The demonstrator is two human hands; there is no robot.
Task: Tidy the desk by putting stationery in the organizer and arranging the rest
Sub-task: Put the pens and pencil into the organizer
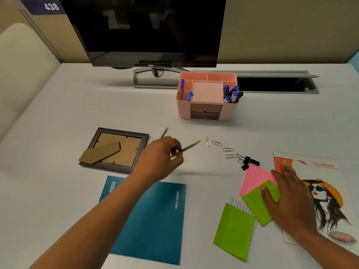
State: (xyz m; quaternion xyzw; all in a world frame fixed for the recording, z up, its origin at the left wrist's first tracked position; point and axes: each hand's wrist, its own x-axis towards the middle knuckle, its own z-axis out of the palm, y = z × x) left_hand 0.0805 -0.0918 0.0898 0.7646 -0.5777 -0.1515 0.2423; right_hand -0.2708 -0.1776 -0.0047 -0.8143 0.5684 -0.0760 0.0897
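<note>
Head camera view, looking down on a white desk (77, 105). The left hand (161, 158) is closed around a slim pencil with a sharpened wooden tip (191, 146), held above the desk just right of a dark picture frame lying face down with its brown cardboard stand showing (114, 150). The pencil's tip points up and right, toward the organizer. A second thin pencil (163, 132) shows just beyond the hand; whether the hand holds it too cannot be told.

The pink plastic desk organizer (206, 98) stands upright farther back, in front of a black Dell monitor (147, 30). Its left slots hold blue pens (182, 90), its right slot is packed with blue and black capped markers (232, 94), and two small dark drawers sit in its front.

The right hand (291, 199) lies flat with fingers spread, resting on a bright green sticky pad (256, 204) and a magazine with a drawn face in sunglasses (330, 191). A pink sticky pad (254, 177) lies partly beneath the green one. Another green pad (234, 232) lies nearer. Silver paper clips (216, 143) and black binder clips (249, 162) lie scattered between. A teal notebook (155, 222) lies under the left forearm.
</note>
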